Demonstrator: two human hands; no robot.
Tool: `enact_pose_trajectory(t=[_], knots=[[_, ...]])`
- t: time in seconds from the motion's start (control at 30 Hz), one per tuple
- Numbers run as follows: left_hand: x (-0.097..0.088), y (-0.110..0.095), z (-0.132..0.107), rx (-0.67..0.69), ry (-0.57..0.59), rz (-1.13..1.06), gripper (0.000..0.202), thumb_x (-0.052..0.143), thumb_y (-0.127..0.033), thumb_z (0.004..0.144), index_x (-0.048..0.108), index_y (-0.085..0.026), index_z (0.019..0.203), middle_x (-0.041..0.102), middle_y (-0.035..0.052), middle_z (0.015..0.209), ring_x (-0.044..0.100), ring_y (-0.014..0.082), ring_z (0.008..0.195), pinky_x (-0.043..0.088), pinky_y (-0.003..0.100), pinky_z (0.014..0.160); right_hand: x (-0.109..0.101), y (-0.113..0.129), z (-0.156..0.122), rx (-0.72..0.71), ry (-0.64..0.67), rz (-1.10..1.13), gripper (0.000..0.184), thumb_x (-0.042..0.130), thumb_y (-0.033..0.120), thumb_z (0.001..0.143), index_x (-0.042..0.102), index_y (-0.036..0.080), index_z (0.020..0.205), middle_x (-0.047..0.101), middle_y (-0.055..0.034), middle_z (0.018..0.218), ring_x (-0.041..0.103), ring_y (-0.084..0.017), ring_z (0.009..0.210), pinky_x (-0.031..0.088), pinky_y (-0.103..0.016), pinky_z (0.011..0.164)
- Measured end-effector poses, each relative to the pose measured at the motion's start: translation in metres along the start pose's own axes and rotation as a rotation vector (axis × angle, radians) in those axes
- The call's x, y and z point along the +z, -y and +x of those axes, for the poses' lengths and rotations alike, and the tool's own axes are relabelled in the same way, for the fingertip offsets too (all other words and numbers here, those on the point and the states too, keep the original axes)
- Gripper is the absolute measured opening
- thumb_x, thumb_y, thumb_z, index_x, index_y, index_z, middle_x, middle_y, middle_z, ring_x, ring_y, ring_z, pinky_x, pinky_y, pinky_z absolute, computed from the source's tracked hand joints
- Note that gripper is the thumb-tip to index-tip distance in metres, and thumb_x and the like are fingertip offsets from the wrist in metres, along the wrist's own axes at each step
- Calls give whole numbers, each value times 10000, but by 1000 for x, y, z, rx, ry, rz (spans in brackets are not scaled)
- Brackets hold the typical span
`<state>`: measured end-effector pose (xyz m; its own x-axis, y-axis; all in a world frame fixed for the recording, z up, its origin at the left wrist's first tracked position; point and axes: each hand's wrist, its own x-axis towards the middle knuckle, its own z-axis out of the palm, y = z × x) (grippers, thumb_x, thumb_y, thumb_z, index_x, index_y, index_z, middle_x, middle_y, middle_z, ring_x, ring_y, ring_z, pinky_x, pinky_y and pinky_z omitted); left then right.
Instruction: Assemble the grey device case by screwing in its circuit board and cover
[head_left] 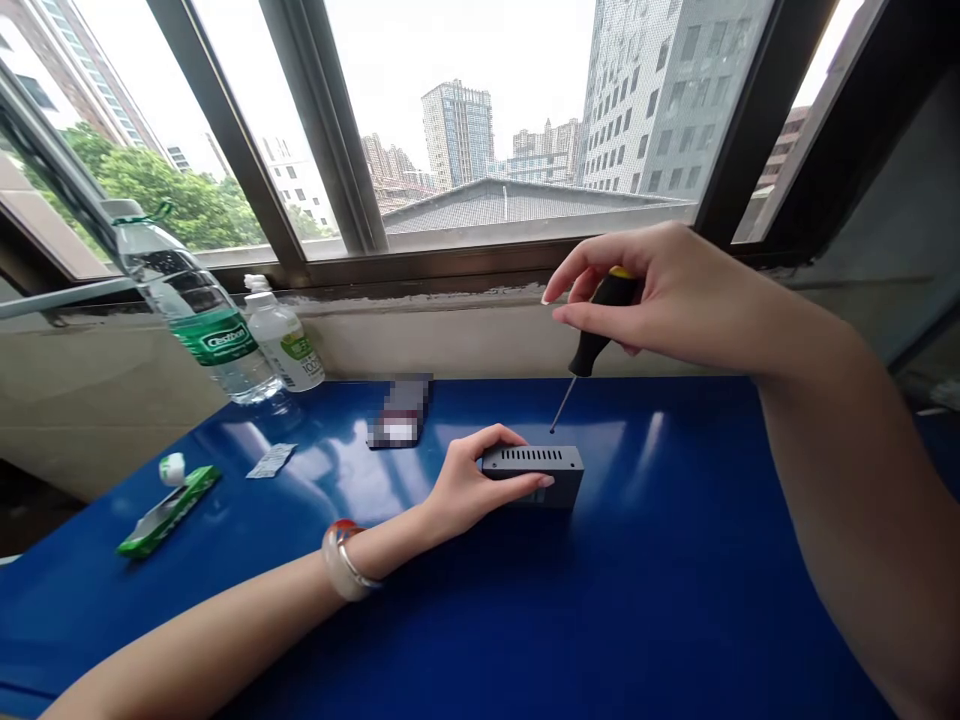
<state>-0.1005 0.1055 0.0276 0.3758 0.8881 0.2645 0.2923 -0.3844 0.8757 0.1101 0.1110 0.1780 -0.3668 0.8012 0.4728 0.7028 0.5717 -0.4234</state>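
My left hand (480, 470) grips a dark grey metal box (566, 480) with a row of vent slots on its top face, thumb on the near side and fingers behind. Small dark screws or holes show near the ends of that face. Above and to the right, my right hand (637, 290) is closed around a screwdriver (596, 335) with a black and yellow handle. Its thin shaft slants down to the left. A small dark screw (552, 431) appears at the tip, just above the far edge of the box; whether it clings there I cannot tell.
Left of the box, a phone-like object (401, 412), blurred out, lies on the blue table (675, 600). A large water bottle (202, 310) and a small white bottle (285, 345) stand by the window wall. A green wrapper (171, 510), a white roll (172, 468) and a small packet (271, 460) lie farther left.
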Motion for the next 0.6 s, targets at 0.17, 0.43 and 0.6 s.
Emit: enact_pose_trajectory(t=[0.17, 0.43, 0.6], knots=[[0, -5, -3, 61, 34, 35, 329, 798, -356, 637, 634, -125, 804, 608, 2, 699, 500, 104, 608, 396, 207, 551, 12, -3, 6, -14, 25, 34, 179, 604, 350, 825, 666, 221, 932, 635, -13, 844, 479, -53, 462, 406, -240, 431], [-6, 3, -1, -30, -11, -206, 441, 347, -482, 932, 629, -152, 851, 697, 80, 863, 607, 160, 710, 452, 256, 608, 35, -6, 14, -53, 63, 32, 146, 594, 285, 812, 652, 195, 910, 645, -21, 811, 430, -73, 506, 341, -265, 495], [-7, 14, 11, -60, -181, -59, 212, 625, -350, 816, 641, -161, 910, 680, 55, 909, 602, 149, 763, 430, 221, 583, 45, -10, 17, -77, 59, 46, 158, 568, 285, 821, 645, 178, 908, 638, -25, 798, 417, -79, 535, 333, -252, 511]])
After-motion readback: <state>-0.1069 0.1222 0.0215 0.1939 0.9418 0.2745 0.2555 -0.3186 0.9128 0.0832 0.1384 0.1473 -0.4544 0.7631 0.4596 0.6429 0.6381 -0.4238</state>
